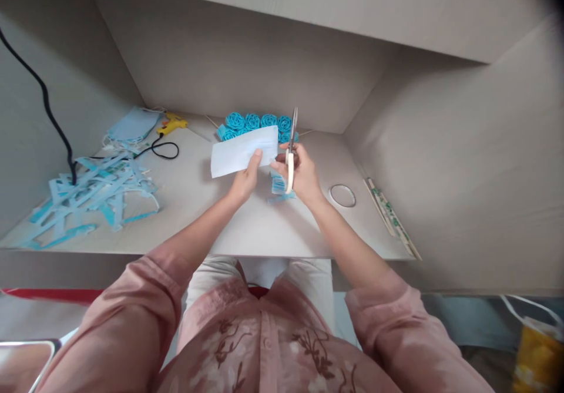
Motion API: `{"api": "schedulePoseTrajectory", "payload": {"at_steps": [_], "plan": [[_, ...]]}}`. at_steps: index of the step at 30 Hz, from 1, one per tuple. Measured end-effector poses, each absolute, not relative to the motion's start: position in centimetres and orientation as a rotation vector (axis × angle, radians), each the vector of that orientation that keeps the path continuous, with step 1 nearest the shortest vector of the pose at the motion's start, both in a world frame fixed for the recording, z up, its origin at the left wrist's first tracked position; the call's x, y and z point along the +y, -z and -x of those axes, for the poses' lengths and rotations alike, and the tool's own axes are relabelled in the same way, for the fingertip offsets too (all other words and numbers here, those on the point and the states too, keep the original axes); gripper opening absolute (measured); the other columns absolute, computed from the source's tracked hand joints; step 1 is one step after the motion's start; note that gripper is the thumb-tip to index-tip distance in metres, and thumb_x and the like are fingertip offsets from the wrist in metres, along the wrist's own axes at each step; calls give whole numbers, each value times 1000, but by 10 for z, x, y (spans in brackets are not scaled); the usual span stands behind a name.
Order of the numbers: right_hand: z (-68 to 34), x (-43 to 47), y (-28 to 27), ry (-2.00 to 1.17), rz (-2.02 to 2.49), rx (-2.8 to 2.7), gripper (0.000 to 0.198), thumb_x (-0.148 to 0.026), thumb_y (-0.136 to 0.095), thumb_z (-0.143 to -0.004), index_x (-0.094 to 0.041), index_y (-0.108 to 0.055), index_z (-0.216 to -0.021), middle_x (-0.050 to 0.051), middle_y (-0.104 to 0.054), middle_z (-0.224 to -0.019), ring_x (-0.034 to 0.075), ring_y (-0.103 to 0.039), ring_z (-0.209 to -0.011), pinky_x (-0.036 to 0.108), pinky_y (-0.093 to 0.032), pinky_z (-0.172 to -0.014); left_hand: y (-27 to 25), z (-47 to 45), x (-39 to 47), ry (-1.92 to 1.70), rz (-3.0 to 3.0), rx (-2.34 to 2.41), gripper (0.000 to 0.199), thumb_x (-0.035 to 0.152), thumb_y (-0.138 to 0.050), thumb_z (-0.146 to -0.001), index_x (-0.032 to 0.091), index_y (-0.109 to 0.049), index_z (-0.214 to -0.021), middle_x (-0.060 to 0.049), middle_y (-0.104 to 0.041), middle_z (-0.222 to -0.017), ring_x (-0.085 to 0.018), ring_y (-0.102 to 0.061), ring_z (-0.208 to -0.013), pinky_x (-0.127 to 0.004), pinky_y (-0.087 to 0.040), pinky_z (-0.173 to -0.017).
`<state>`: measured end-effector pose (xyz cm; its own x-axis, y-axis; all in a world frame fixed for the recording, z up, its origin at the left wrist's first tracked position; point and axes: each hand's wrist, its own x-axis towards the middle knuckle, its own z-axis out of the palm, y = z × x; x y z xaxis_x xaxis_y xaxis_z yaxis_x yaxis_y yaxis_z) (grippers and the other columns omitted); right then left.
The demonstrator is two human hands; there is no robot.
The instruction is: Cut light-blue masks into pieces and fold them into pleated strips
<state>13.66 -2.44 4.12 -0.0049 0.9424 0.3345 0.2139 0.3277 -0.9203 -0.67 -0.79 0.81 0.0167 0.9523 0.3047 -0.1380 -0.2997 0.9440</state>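
Note:
My left hand (247, 182) pinches a pale blue face mask (235, 151), spread flat, with the thumb on top near its lower right part. In my right hand (307, 173) is a pair of scissors (291, 158) with white handles, its blades pointing up and away from me. The right fingertips come close to the mask's right edge; whether they touch it I cannot tell. Below the hands lies a small stack of cut blue pieces (280, 184), partly hidden. Behind the mask several turquoise rolled rosettes (252, 123) stand in rows, their lower part covered.
A heap of cut blue strips (103, 193) spreads over the left side. Behind it lie stacked face masks (133, 126) and a yellow glue gun (173, 124) with a black cord (46, 99). To the right are a metal ring (342, 195) and thin sticks (391, 217) beside the wall.

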Motion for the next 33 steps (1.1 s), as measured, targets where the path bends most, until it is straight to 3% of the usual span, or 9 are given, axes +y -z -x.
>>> {"api": "schedulePoseTrajectory", "payload": {"at_steps": [6,13,18,24,28,33], "plan": [[-133,-15,-42,-841,1111,-1413,38,-39,-74,-71,-26,-57,-102,-3,-57,-78,13,-57,-69,27,-52,-66,-12,7,-12,-1573,-1440,965,47,57,-47,-92,20,-65,-114,-9,-61,-133,-24,-43,-139,-37,-25,-121],[-137,-5,-38,-1175,972,-1296,52,-42,-81,-61,-26,-55,-104,-5,-57,-76,11,-60,-63,26,-55,-59,-7,8,-1,-1520,-1283,781,35,43,-69,-75,18,-66,-100,-9,-69,-117,-25,-63,-110,-40,-48,-100],[-141,2,-34,-1233,980,-1170,53,-45,-80,-64,-24,-54,-105,-5,-59,-72,9,-59,-60,24,-55,-59,-11,16,3,-1551,-1230,971,22,39,-66,-76,18,-60,-71,-7,-69,-90,-22,-63,-93,-37,-48,-93],[-144,-25,-56,-1445,1079,-1381,52,-58,-73,-71,-20,-60,-104,-2,-63,-62,10,-55,-45,23,-47,-42,-14,27,12,-1614,-1161,1327,29,41,-63,-80,21,-53,-62,-6,-67,-85,-25,-61,-98,-38,-43,-99],[-139,-37,-58,-1519,1141,-1610,46,-55,-74,-72,-17,-62,-95,-2,-62,-60,9,-53,-42,19,-42,-37,-16,27,13,-1675,-1160,1374,29,42,-64,-79,22,-53,-63,-7,-69,-93,-25,-60,-105,-37,-40,-103],[-134,-27,-47,-1552,1262,-1633,40,-54,-72,-75,-17,-62,-86,-2,-61,-59,7,-50,-40,18,-40,-35,-18,28,13,-1690,-1097,1376,28,42,-62,-81,22,-55,-63,-5,-70,-87,-23,-62,-99,-34,-43,-99]]}}
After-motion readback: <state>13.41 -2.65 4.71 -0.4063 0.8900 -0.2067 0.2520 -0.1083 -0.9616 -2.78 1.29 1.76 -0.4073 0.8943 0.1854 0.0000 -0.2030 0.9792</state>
